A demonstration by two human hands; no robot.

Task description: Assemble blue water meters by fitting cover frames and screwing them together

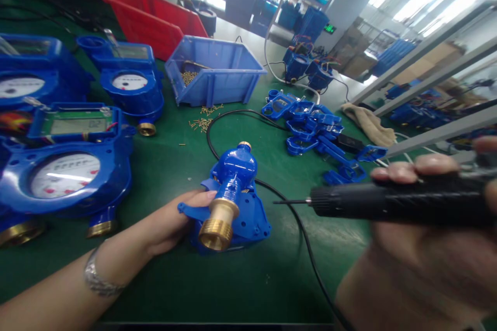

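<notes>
A blue water meter (237,165) with a brass threaded end (216,230) lies underside up on the green bench, a blue plastic housing (248,214) beneath it. My left hand (176,222) is closed on its left side, thumb on the blue body and the other fingers hidden. On the right, my right hand (419,248) is wrapped round a black electric screwdriver (349,201). Its thin bit points left toward the meter, apart from it. Small brass screws (202,123) lie loose on the bench beyond the meter.
Several blue water meters (66,176) stand at the left. A blue bin (217,83) holds brass screws, with a red bin (151,20) behind it. Blue plastic covers (310,124) are heaped at the right near a beige cloth (368,124). A black cable (306,238) crosses the bench.
</notes>
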